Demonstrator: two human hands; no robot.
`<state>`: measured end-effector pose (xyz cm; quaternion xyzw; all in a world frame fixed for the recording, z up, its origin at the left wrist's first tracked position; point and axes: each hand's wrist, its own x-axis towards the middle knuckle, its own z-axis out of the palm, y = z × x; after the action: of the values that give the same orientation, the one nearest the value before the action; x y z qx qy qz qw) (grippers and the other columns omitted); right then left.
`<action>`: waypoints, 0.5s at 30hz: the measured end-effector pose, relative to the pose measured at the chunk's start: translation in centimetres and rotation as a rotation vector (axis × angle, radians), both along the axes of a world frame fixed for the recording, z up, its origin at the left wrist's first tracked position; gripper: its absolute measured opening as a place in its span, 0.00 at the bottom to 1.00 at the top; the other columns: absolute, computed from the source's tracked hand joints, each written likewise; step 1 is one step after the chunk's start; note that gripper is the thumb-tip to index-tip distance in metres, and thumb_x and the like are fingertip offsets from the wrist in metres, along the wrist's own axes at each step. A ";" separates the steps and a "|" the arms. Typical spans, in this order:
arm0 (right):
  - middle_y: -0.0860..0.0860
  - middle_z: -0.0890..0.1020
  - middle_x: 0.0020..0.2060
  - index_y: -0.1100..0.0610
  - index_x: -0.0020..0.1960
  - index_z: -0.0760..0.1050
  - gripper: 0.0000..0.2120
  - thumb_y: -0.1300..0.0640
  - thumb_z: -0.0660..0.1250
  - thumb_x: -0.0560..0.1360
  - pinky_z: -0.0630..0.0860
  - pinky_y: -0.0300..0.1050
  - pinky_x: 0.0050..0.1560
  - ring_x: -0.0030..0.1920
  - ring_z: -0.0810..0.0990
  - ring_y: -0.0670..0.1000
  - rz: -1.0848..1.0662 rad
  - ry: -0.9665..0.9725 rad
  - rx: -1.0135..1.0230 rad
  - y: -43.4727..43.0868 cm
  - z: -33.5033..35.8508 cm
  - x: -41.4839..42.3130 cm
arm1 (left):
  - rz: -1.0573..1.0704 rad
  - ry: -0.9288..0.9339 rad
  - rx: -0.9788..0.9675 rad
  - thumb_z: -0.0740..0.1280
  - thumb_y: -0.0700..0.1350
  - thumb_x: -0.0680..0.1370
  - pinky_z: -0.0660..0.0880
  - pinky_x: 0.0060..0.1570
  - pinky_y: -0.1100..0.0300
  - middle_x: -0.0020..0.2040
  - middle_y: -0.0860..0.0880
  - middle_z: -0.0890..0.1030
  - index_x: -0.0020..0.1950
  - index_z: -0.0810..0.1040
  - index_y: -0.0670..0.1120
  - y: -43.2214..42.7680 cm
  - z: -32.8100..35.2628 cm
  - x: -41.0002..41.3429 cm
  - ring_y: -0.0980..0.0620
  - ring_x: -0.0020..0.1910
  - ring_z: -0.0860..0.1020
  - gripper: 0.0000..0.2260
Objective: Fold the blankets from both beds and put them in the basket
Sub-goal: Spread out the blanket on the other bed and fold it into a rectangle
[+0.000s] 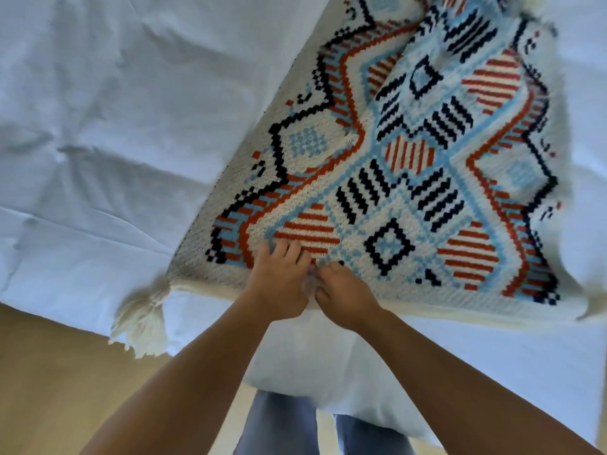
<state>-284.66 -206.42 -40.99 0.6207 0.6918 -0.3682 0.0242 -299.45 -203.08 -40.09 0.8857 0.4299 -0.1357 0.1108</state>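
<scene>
A knitted blanket [394, 165] with a cream ground and red, light blue and black geometric patterns lies spread at an angle on a white bed [98, 126]. A cream tassel [141, 316] hangs from its near left corner over the bed's edge. My left hand [279, 280] and my right hand [345, 293] sit side by side at the middle of the blanket's near edge, fingers curled into the knit and pinching it. The far right side of the blanket is rumpled and blurred. No basket is in view.
The white bed sheet is wrinkled and fills the left and far right of the view. A tan floor [49, 389] shows at the lower left. My legs in blue trousers [279, 428] stand against the bed's near corner.
</scene>
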 end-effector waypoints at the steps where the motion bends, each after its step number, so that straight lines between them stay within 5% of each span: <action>1: 0.56 0.73 0.55 0.60 0.60 0.69 0.13 0.58 0.57 0.77 0.69 0.45 0.48 0.55 0.72 0.56 -0.048 -0.040 -0.009 -0.4 0.1 2.2 | -0.038 0.000 -0.019 0.62 0.55 0.69 0.66 0.56 0.48 0.59 0.45 0.73 0.61 0.70 0.45 0.0 0.0 1.9 0.44 0.57 0.71 0.23; 9: 0.57 0.66 0.68 0.58 0.68 0.65 0.20 0.57 0.59 0.77 0.67 0.48 0.62 0.66 0.65 0.57 -0.424 -0.335 -0.077 -6.0 0.8 20.5 | -0.203 0.009 -0.117 0.59 0.53 0.77 0.61 0.63 0.47 0.67 0.43 0.65 0.70 0.60 0.44 -2.2 -0.6 17.2 0.42 0.65 0.64 0.24; 15: 0.57 0.63 0.69 0.55 0.72 0.57 0.30 0.59 0.62 0.71 0.64 0.50 0.64 0.68 0.61 0.57 -0.312 -0.607 -0.080 -10.9 1.0 30.7 | -0.193 -0.046 -0.095 0.62 0.55 0.75 0.65 0.58 0.50 0.63 0.45 0.69 0.66 0.63 0.46 -6.2 -1.0 26.9 0.44 0.60 0.68 0.23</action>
<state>-253.98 -217.37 -39.97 0.7987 0.5348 -0.1929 0.1969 -272.51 -209.30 -41.10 0.9197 0.3329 -0.1454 0.1489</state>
